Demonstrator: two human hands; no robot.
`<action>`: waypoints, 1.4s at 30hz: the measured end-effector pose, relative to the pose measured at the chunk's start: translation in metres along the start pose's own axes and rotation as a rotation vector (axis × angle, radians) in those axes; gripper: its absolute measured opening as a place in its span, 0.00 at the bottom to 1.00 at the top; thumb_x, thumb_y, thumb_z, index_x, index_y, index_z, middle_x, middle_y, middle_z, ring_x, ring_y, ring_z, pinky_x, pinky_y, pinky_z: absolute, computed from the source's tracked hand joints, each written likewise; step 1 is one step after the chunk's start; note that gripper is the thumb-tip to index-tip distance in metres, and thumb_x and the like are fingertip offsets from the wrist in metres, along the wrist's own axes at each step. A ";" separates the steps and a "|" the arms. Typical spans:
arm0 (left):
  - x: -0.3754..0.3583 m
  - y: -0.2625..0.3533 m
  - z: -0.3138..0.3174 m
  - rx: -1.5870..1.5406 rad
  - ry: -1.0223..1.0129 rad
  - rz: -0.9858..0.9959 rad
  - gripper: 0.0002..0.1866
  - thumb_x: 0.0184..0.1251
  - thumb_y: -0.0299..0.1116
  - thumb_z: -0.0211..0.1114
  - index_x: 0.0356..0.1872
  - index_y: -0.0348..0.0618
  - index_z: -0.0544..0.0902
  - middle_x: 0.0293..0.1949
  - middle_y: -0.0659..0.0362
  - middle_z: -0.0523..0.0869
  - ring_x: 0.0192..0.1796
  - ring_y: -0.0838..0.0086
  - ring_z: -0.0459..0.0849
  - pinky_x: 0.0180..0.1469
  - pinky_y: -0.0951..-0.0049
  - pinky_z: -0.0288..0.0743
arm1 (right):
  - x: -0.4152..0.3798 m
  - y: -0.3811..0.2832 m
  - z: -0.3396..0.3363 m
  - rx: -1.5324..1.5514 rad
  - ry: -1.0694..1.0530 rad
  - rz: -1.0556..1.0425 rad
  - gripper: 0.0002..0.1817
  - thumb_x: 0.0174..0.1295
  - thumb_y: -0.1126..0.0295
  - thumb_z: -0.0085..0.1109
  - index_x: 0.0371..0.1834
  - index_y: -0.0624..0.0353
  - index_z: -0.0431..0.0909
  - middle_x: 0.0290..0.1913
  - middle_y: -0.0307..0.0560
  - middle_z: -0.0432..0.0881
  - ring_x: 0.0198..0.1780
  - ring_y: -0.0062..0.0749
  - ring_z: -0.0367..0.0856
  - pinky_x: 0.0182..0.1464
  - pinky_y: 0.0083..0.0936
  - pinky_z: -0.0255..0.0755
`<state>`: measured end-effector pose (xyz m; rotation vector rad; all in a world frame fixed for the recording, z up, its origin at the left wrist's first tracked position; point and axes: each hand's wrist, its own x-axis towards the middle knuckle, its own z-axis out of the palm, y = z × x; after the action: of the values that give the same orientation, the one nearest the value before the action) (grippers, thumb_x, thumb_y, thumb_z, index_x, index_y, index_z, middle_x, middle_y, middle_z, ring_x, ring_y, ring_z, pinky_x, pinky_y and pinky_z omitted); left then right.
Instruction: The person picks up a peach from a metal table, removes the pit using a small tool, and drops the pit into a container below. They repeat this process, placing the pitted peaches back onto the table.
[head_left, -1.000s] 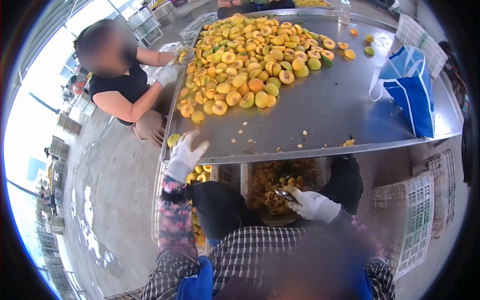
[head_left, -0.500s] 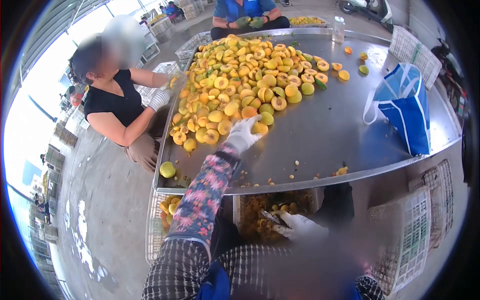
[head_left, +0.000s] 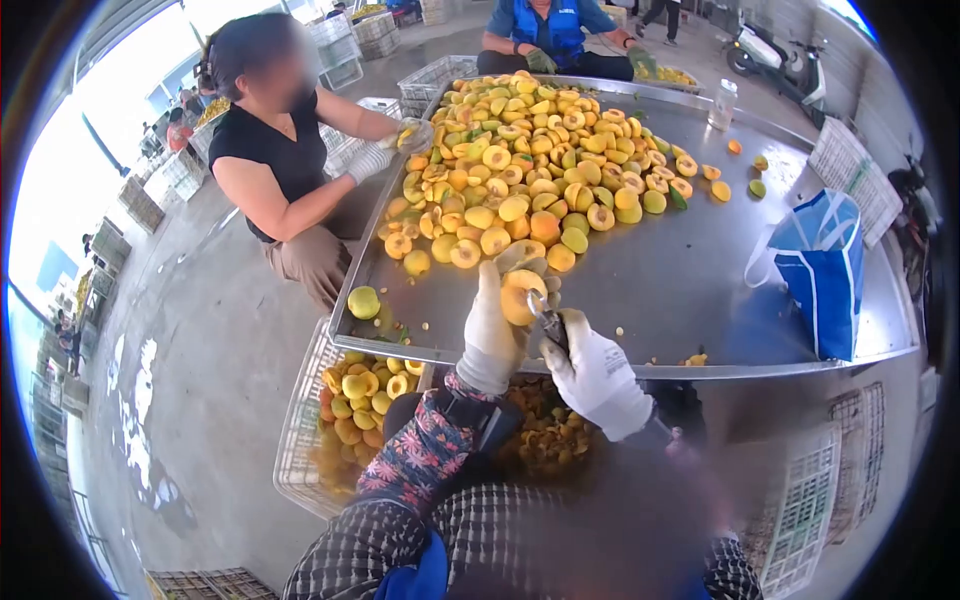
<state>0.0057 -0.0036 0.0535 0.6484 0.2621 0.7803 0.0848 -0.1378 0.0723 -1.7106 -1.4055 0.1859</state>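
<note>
My left hand (head_left: 493,325), in a white glove under a floral sleeve, grips a yellow peach half (head_left: 518,297) above the table's near edge. The cut face is turned toward me. My right hand (head_left: 598,378), also gloved, is closed on a pitting tool (head_left: 550,324) with a dark handle and a curved metal tip. That tip touches the right side of the peach half. Just beyond my hands, a large pile of halved peaches (head_left: 540,170) covers the left part of the metal table (head_left: 680,290).
A crate of peach halves (head_left: 300,450) stands below the table at left, beside a container of dark scraps (head_left: 548,440). A blue bag (head_left: 820,275) and a clear bottle (head_left: 722,105) are on the table. Co-workers sit at the left (head_left: 270,150) and far sides (head_left: 560,35).
My left hand has come back from the pile with a peach half. My right hand has risen from the scrap container, bringing the pitting tool to the fruit. The view has shifted.
</note>
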 end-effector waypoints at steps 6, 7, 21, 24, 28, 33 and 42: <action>-0.017 0.011 0.006 -0.224 -0.132 -0.038 0.28 0.71 0.43 0.58 0.67 0.40 0.67 0.58 0.48 0.77 0.56 0.55 0.80 0.63 0.55 0.73 | -0.009 -0.005 0.016 -0.187 0.008 0.006 0.13 0.64 0.71 0.57 0.47 0.62 0.67 0.31 0.60 0.79 0.32 0.63 0.79 0.32 0.49 0.71; -0.016 0.015 0.000 -0.336 -0.185 -0.137 0.31 0.63 0.38 0.62 0.67 0.37 0.68 0.58 0.46 0.77 0.58 0.50 0.79 0.67 0.51 0.70 | -0.010 -0.006 0.014 -0.214 0.009 -0.028 0.13 0.64 0.70 0.57 0.48 0.62 0.67 0.31 0.60 0.80 0.32 0.62 0.79 0.32 0.48 0.71; -0.031 0.028 0.009 -0.178 0.111 -0.276 0.27 0.69 0.55 0.63 0.42 0.34 0.78 0.43 0.46 0.83 0.47 0.47 0.84 0.53 0.50 0.79 | -0.022 -0.021 0.012 -0.349 -0.116 -0.025 0.12 0.65 0.69 0.56 0.45 0.63 0.67 0.31 0.60 0.80 0.33 0.62 0.80 0.32 0.46 0.72; -0.033 0.019 0.000 -0.055 0.005 -0.179 0.27 0.71 0.53 0.60 0.48 0.34 0.78 0.49 0.46 0.83 0.49 0.50 0.84 0.55 0.53 0.79 | -0.026 -0.017 0.012 -0.054 -0.135 -0.043 0.13 0.69 0.67 0.53 0.49 0.64 0.66 0.32 0.63 0.79 0.30 0.63 0.79 0.31 0.48 0.72; -0.037 0.023 -0.002 0.085 -0.185 -0.071 0.28 0.73 0.53 0.58 0.55 0.33 0.75 0.55 0.46 0.81 0.52 0.53 0.84 0.58 0.56 0.78 | -0.018 -0.018 -0.007 0.157 -0.305 0.032 0.11 0.70 0.68 0.51 0.46 0.64 0.64 0.30 0.63 0.78 0.31 0.64 0.78 0.33 0.46 0.69; -0.032 0.036 -0.011 0.182 -0.223 -0.256 0.27 0.74 0.51 0.57 0.54 0.33 0.76 0.53 0.47 0.82 0.51 0.57 0.85 0.57 0.59 0.78 | -0.015 -0.011 -0.015 -0.151 -0.325 -0.058 0.08 0.68 0.70 0.51 0.41 0.61 0.64 0.26 0.58 0.73 0.27 0.57 0.73 0.31 0.40 0.68; -0.039 0.010 0.003 0.155 0.045 -0.051 0.28 0.71 0.56 0.59 0.41 0.32 0.79 0.40 0.48 0.85 0.42 0.57 0.86 0.48 0.57 0.82 | -0.031 0.000 0.018 0.687 -0.364 0.285 0.10 0.74 0.61 0.50 0.45 0.55 0.65 0.23 0.34 0.66 0.19 0.18 0.64 0.21 0.19 0.62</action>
<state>-0.0256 -0.0285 0.0615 0.7681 0.3813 0.7309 0.0635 -0.1550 0.0493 -1.3126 -1.1405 1.0550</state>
